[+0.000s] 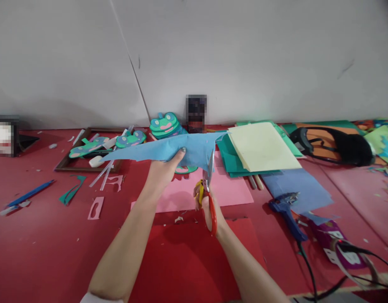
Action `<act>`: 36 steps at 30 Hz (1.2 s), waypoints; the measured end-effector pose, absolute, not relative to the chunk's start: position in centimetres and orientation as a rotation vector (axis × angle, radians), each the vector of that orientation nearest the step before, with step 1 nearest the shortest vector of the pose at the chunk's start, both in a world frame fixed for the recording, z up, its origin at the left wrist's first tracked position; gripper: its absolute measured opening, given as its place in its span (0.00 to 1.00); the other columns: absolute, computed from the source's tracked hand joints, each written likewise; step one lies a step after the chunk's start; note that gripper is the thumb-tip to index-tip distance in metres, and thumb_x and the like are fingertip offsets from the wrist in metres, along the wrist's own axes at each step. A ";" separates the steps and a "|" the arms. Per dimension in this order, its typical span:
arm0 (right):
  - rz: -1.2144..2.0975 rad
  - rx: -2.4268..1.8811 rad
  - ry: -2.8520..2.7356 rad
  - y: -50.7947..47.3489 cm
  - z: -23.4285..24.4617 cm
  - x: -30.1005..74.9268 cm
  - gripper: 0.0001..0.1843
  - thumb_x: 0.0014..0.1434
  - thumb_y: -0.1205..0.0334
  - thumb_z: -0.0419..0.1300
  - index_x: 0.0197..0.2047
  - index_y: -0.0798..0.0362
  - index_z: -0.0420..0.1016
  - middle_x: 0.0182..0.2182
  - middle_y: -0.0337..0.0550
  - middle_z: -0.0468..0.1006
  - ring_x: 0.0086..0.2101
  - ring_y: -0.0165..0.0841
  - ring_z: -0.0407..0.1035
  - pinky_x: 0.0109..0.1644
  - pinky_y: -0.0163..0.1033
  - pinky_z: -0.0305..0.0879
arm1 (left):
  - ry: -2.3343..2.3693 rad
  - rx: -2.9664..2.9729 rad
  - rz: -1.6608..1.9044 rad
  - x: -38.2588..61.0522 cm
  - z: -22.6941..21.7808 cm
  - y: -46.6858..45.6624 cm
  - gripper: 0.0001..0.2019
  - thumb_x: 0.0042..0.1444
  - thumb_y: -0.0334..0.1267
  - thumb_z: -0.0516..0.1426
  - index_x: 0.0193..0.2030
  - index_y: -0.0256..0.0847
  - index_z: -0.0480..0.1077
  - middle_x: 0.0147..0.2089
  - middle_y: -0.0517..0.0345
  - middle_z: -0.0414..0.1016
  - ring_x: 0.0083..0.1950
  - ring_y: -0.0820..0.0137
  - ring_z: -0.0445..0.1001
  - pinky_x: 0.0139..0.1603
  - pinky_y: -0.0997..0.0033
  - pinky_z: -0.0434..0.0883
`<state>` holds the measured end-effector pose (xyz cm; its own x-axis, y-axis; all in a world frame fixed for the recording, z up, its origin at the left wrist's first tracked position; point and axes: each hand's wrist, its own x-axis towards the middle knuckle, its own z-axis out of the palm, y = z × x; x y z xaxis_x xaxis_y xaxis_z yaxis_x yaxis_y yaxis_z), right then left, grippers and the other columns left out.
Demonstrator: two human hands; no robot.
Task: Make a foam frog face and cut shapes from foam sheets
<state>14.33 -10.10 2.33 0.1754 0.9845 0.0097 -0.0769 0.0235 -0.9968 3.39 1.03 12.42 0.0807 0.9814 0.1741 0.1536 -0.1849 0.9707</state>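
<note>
A light blue sheet [194, 147], held up over the table, is gripped by my left hand [168, 168], with the thumb on top and the other fingers hidden beneath. My right hand [212, 210] has its fingers through the red and yellow handles of a pair of scissors [212, 212]. The blades point away from me and meet the sheet near its right end. Below lies a pink sheet [231, 193], with part of a green and pink cut-out [185, 170] showing under the blue one.
Frog-face cut-outs [164, 125] are stacked at the back, beside a wooden frame [62, 164] with more pieces. Cream sheets [265, 145] and green ones lie to the right. A blue glue gun [288, 214] with its cord rests at right, near a black headband [348, 145]. A blue pen [31, 193] lies left.
</note>
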 end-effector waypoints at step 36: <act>1.133 -1.196 -1.000 -10.2 2.5 14.4 0.18 0.59 0.43 0.49 0.35 0.50 0.58 0.25 0.34 0.57 0.21 0.25 0.53 0.24 0.34 0.52 | 1.191 1.572 1.225 3.5 11.8 1.5 0.11 0.50 0.43 0.59 0.39 0.43 0.74 0.46 0.56 0.77 0.51 0.65 0.73 0.60 0.62 0.64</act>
